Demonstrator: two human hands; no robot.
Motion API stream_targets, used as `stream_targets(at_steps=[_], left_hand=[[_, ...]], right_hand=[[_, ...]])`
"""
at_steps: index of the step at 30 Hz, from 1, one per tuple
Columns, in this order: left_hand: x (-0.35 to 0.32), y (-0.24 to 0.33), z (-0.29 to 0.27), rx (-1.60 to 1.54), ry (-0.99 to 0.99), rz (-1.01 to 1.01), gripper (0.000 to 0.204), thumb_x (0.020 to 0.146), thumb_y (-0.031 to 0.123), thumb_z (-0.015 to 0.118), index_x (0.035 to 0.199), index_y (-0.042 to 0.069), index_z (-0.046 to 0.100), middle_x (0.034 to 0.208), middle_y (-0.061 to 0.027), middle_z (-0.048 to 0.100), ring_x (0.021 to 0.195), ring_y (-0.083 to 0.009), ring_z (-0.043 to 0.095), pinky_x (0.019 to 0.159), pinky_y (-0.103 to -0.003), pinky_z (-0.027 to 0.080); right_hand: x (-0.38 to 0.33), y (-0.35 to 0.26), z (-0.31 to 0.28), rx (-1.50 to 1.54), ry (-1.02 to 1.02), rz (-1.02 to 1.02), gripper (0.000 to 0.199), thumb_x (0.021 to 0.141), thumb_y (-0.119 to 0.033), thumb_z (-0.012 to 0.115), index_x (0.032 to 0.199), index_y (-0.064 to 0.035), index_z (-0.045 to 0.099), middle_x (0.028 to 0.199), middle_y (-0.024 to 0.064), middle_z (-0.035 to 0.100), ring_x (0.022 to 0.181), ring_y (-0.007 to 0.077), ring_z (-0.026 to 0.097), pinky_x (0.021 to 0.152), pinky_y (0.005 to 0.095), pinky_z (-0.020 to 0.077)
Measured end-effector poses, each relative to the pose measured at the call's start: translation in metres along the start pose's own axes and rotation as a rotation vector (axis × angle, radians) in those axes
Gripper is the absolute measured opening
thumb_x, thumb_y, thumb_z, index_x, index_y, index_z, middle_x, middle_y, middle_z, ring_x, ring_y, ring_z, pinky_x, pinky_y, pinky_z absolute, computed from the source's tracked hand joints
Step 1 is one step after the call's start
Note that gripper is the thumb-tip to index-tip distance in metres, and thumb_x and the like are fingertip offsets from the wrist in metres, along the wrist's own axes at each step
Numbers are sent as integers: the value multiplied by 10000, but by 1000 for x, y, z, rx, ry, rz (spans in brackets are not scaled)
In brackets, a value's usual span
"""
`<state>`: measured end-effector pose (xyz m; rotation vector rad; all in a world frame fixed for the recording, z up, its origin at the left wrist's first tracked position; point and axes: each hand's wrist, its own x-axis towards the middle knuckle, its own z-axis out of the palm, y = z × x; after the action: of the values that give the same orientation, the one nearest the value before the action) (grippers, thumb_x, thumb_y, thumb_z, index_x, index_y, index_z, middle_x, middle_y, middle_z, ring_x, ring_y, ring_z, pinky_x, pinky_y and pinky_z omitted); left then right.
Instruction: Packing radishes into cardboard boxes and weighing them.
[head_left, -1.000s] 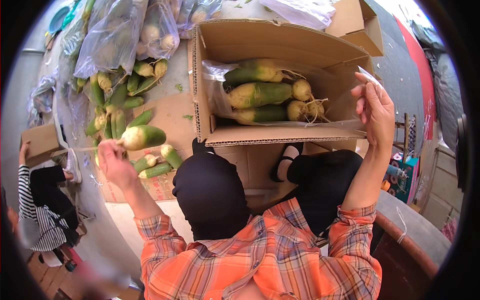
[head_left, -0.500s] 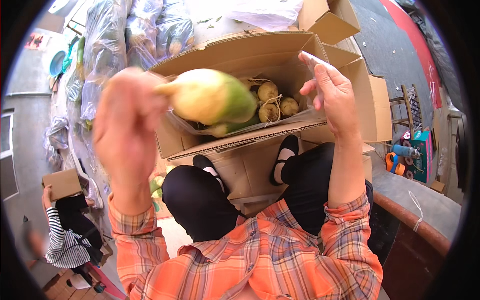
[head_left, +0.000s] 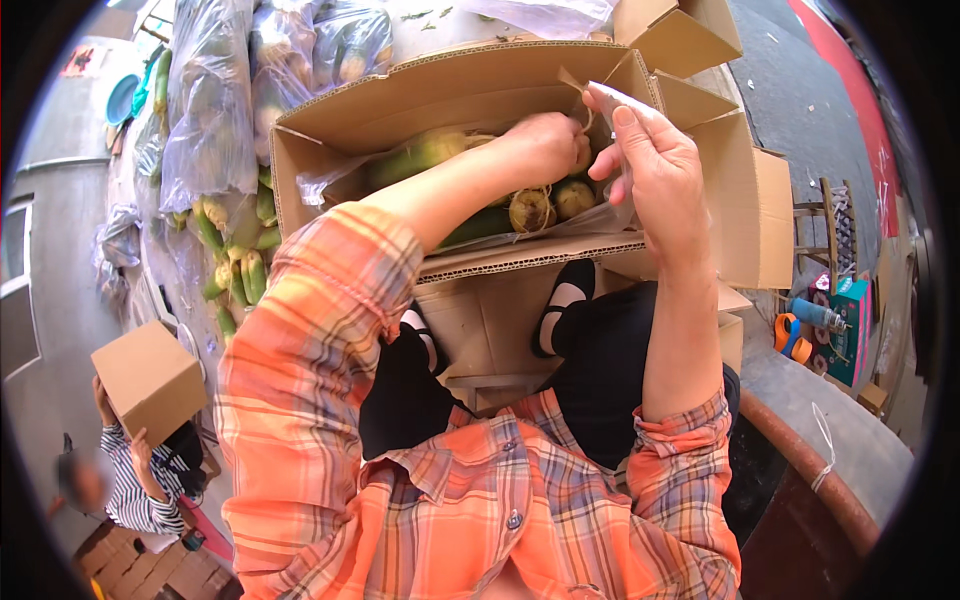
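Note:
A cardboard box (head_left: pixel 340 120) stands before me, lined with clear plastic (head_left: pixel 312 188). Inside lie several green-and-cream radishes; one long radish (head_left: pixel 420 158) is at the left, and a round root end (head_left: pixel 531 210) faces up near the front wall. My left hand (head_left: pixel 548 146) reaches across into the right part of the box, its fingers curled round a radish (head_left: pixel 582 154) that they mostly hide. Over the right end, my right hand (head_left: pixel 655 165) is raised with its fingers bent and its thumb against the edge of the plastic liner.
Bagged radishes (head_left: pixel 210 100) and loose ones (head_left: pixel 240 270) lie left of the box. Open cartons (head_left: pixel 680 40) stand at the right. Farther right are orange tape (head_left: pixel 793 338) and a blue bottle (head_left: pixel 815 314). At lower left, another person carries a closed carton (head_left: pixel 150 375).
My left hand has carried a radish from above the box's left side down into its right part. My right hand stays at the right end. The other person has lifted the carton nearer.

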<state>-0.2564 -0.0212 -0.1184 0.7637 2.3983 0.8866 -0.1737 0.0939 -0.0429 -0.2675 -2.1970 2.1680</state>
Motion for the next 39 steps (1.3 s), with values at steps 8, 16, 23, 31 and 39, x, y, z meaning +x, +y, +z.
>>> stream_targets(at_steps=[8,16,23,31,39], left_hand=[[31,-40,35,239,-227,176,276,818,219,530,1051,99,620,996,-140,634,911,-293,612,772,-398,477],[-132,71,-120,-149,347,-2,240,864,72,557,1096,21,598,783,9,582,658,-47,501,587,-170,413],[-216,3,-122,-308,1073,-240,192,894,110,533,1044,16,606,777,7,580,652,-49,501,578,-159,386],[-239,-79,-109,-219,1027,-165,272,826,242,642,907,-17,642,761,-43,652,666,-77,562,609,-209,431],[-238,-68,-111,-153,1023,-232,256,827,236,639,882,-14,651,758,-46,655,659,-78,558,602,-219,437]], right_hand=[[14,14,0,-65,-83,56,232,901,-173,498,971,-4,640,675,23,608,524,50,503,512,201,432],[18,14,-6,-197,-138,60,212,869,-209,593,967,-30,650,704,-23,579,576,29,503,543,177,415],[13,9,0,-276,-162,25,209,839,-222,635,954,-48,658,699,-43,561,582,23,487,551,175,406],[13,13,-3,-246,-150,64,245,825,-251,658,956,-44,658,684,-42,536,578,31,481,551,178,395],[13,8,-2,-291,-115,43,214,805,-253,670,791,-42,636,643,-29,553,549,35,489,525,188,415]])
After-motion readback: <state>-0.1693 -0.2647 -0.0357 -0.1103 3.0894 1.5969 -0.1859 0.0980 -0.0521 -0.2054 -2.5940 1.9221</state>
